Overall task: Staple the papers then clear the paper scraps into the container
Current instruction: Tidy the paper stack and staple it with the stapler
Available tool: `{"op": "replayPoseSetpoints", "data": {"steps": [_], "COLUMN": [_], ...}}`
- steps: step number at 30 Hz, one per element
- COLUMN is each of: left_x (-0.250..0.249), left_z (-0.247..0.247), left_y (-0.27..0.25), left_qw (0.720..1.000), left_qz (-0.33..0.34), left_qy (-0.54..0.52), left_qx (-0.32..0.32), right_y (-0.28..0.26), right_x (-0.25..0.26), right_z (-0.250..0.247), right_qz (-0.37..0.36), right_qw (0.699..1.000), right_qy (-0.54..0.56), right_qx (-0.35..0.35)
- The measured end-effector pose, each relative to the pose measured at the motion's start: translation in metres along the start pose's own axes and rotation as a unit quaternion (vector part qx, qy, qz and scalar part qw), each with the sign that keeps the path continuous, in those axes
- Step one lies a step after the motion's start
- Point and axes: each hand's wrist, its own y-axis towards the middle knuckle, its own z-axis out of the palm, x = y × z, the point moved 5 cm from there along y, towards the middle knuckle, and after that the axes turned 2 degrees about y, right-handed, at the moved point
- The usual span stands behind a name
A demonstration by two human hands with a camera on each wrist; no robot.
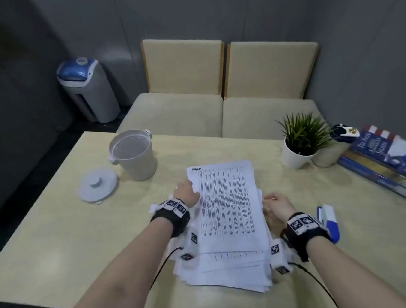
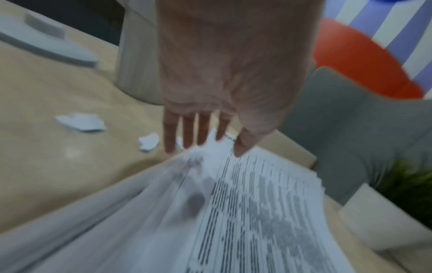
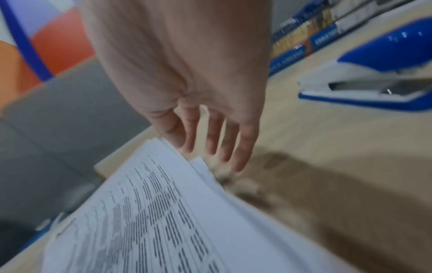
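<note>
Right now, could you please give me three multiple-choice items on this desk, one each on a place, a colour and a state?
1. Where is the stapler?
A. right of the papers
B. inside the container
C. on the books

2. What colours is the stapler?
A. red and black
B. blue and white
C. green

3. How is the container?
A. lid on
B. tipped over
C. open, lid beside it

Answers: 1 A, it lies by the right hand; 2 B, the right wrist view shows it plainly; 3 C, the lid lies on the table.

Both hands [image 1: 186, 191] beside papers [image 1: 227, 205]
</note>
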Motion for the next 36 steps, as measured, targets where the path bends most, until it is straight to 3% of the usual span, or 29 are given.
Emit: {"op": "replayPoseSetpoints", "data": {"steps": [3, 7, 13, 15, 20, 25, 31, 36], "left_x": [0.012, 0.013, 0.021, 0.021, 0.010, 0.019, 0.014, -0.019], "left_z": [0.005, 0.010, 0.016, 0.018, 0.020, 0.031, 0.029, 0.030], "left_y": [-0.005, -0.005, -0.002, -0.003, -0.012, -0.027, -0.031, -0.043], "left_qw": [0.994, 0.990, 0.965, 0.958, 0.978, 0.970, 0.977, 0.997], "left_qz": [-0.101, -0.125, -0.163, -0.148, -0.106, -0.204, -0.174, -0.030], "left_qy": [0.030, -0.067, -0.203, -0.245, -0.176, -0.124, -0.118, -0.053], "left_qx": [0.006, 0.011, 0.007, -0.005, -0.031, 0.039, 0.028, -0.045], "right_y": [0.001, -0.007, -0.002, -0.001, -0.008, -0.009, -0.023, -0.011], "right_x": [-0.003, -0.001, 0.000, -0.002, -0.001, -0.004, 0.002, -0.007], "right_z": [0.013, 0.032, 0.036, 0.037, 0.039, 0.041, 0.055, 0.056], "right_qz": [0.014, 0.023, 0.054, 0.065, 0.081, 0.107, 0.137, 0.132], "right_qw": [0.998, 0.995, 0.997, 0.997, 0.995, 0.990, 0.984, 0.984], "right_qy": [-0.056, -0.089, -0.025, -0.013, 0.021, 0.033, 0.059, 0.115], "right_qx": [0.007, 0.027, 0.038, 0.037, 0.059, 0.082, 0.097, 0.023]}}
